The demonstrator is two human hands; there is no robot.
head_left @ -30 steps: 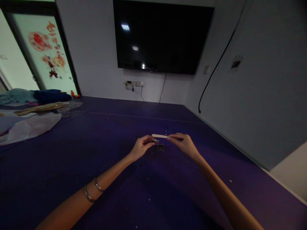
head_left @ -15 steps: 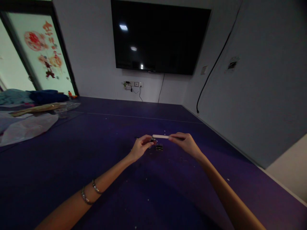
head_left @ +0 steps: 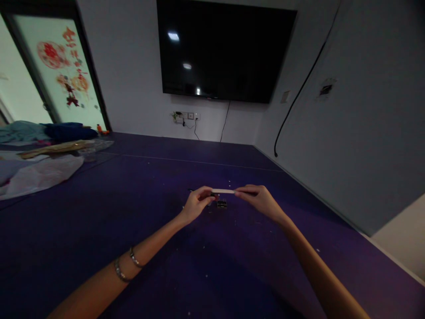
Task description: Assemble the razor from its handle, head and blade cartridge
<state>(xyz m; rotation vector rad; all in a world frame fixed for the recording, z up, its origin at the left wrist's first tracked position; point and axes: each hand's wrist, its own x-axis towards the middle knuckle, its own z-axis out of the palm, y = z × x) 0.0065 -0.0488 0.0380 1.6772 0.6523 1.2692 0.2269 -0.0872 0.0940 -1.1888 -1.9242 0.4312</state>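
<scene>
A pale, flat stick with the look of a popsicle stick (head_left: 223, 191) spans the gap between my hands, nearly level. Its right end is pinched between the thumb and fingers of my right hand (head_left: 257, 198). My left hand (head_left: 196, 204) is closed around a small dark piece (head_left: 215, 195), mostly hidden by the fingers, and the stick's left end meets its fingertips. Just below the stick, a small black block-like object (head_left: 222, 204) with lighter marks sits on the purple surface (head_left: 159, 248). A thin dark item (head_left: 190, 190) pokes out behind my left hand.
Plastic sheeting (head_left: 49, 175), a tan flat strip (head_left: 56, 149) and a dark blue cloth (head_left: 69, 131) lie at the far left. Small white scraps dot the surface. A black cable (head_left: 292, 104) hangs along the right wall, and a television (head_left: 226, 53) is mounted ahead.
The stick has shifted slightly, and its left end now meets my left fingertips over the small dark piece. Both hands keep their grip; the whole view has moved a little.
</scene>
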